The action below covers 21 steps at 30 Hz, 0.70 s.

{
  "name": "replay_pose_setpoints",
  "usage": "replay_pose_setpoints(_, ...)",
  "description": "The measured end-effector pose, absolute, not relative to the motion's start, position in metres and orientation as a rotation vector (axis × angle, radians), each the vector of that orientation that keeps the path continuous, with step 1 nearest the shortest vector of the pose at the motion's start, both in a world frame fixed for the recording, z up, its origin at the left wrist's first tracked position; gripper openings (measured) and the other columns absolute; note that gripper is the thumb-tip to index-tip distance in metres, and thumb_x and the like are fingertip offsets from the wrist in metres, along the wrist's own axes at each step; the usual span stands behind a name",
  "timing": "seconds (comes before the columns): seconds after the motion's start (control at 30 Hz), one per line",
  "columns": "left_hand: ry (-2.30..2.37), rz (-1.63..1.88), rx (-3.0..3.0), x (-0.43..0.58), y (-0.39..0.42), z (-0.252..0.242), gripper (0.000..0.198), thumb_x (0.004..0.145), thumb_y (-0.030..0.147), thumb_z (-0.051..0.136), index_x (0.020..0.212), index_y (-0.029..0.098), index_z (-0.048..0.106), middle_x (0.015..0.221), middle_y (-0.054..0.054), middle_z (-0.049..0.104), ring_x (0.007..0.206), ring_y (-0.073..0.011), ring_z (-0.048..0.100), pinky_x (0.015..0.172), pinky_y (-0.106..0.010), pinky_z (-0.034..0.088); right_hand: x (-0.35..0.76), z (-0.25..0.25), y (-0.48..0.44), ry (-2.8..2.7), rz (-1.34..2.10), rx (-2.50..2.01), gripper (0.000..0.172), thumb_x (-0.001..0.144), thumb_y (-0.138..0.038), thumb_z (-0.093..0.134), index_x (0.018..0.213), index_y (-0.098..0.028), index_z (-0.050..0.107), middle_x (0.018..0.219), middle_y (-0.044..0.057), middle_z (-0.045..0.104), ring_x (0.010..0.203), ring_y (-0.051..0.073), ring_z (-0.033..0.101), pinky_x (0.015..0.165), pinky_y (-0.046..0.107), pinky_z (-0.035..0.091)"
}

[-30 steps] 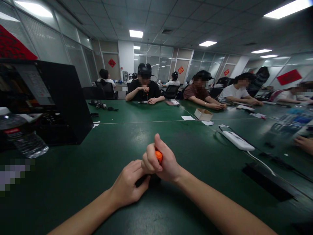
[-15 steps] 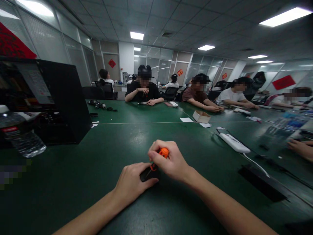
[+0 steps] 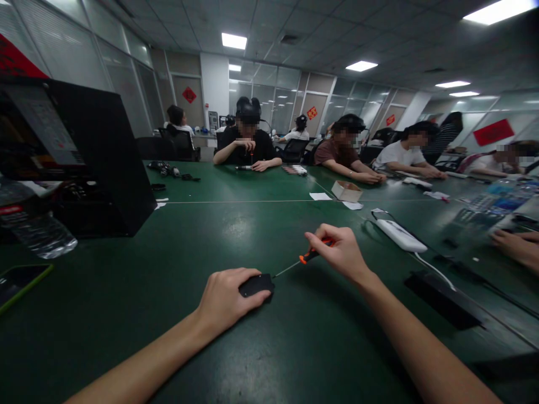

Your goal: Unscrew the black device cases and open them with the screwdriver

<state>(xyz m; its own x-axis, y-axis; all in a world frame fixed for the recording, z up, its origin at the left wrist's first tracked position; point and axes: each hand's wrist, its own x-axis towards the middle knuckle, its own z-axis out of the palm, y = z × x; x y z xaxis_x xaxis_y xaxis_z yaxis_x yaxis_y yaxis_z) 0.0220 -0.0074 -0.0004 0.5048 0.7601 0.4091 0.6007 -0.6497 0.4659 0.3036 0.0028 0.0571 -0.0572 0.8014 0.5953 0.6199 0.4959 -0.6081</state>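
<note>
While the left hand's grip (image 3: 231, 289) pinches a flat black case (image 3: 255, 285) against the worktop (image 3: 181, 241), the right hand's grip (image 3: 339, 247) clasps a slanted screwdriver (image 3: 309, 256), its tip near the case's edge; a loose hold could let case or tip skid. Across the green surface, people (image 3: 248, 143) sit under ceiling lights (image 3: 234, 41).

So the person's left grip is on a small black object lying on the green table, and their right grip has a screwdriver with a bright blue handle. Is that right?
Not quite: the screwdriver has an orange and black handle, not blue, as the head view shows. The left grip is indeed on the small black object on the green table, and the right grip has the screwdriver.
</note>
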Motion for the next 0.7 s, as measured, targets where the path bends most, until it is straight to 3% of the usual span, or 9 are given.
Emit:
replay_pose_setpoints(0.53,1.119,0.867,2.516,0.020,-0.009,-0.002,0.035,0.085,0.045,0.075,0.110,0.020,0.075,0.101,-0.005,0.079,0.088,-0.0272,0.076,0.080,-0.041,0.060,0.302,0.045,0.007,-1.741,0.321,-1.117,0.039,0.091,-0.039,0.064,0.058,-0.020,0.056,0.054,0.000,0.065,0.047,0.012,0.061,0.050,0.024,0.045)
replay_pose_setpoints(0.7,1.095,0.841,2.567,0.020,-0.007,-0.003,0.038,0.086,0.046,0.075,0.113,0.019,0.073,0.104,-0.006,0.079,0.091,-0.0286,0.075,0.082,-0.044,0.060,0.307,0.049,0.006,-2.041,-0.022,-1.065,0.048,0.100,-0.042,0.052,0.058,-0.019,0.058,0.053,-0.001,0.056,0.047,0.009,0.050,0.051,0.025,0.035)
